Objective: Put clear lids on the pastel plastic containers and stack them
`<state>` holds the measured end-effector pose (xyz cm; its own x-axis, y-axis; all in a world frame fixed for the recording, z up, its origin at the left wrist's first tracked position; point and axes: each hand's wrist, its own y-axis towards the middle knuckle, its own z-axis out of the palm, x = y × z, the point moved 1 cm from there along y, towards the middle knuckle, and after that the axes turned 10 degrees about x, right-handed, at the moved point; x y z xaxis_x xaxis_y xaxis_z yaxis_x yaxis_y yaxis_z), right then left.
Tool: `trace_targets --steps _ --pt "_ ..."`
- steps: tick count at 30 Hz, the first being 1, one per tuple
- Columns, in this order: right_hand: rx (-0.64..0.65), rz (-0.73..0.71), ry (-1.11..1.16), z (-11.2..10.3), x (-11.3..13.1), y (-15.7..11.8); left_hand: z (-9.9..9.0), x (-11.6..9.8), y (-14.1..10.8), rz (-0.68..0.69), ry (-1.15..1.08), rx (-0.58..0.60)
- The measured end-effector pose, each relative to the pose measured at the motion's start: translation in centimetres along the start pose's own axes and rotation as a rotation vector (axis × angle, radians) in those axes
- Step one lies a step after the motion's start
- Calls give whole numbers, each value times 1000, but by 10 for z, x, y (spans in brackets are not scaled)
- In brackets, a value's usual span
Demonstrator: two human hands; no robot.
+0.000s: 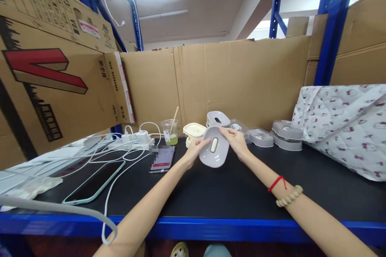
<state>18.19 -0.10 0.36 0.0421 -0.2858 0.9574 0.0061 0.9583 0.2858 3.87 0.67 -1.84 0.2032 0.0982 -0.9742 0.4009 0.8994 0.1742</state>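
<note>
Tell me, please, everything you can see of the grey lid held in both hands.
The grey lid looks like smooth plastic, a rounded rectangle with a pale oval slot in its middle. It is tilted up towards the camera, above the black tabletop. The left hand grips its left edge, the right hand its upper right edge.

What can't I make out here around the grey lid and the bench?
- Head view: underside of the grey lid, turned away; left hand and right hand cover its edges.
- Phone screen: top blurred, text too small.
- Lid stacks: count unclear, too small.
- Patterned cloth: cut off by the right edge.
</note>
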Motion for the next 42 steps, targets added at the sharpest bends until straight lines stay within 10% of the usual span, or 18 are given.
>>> trace_targets --steps 11,20,28,35,42 --pt "-435 -307 -734 -49 -18 23 8 -8 -8 -119 -261 -212" --pt "-287 -236 -999 -82 -58 51 4 -11 -7 -118 -448 -183" --pt "-571 -472 -613 -46 -21 20 7 -14 -3 79 -413 -217" --pt "-145 -577 -499 6 -25 -3 12 -8 -1 133 -462 -198" --pt "-112 -503 -426 13 -28 -8 16 -10 -4 157 -479 -205"
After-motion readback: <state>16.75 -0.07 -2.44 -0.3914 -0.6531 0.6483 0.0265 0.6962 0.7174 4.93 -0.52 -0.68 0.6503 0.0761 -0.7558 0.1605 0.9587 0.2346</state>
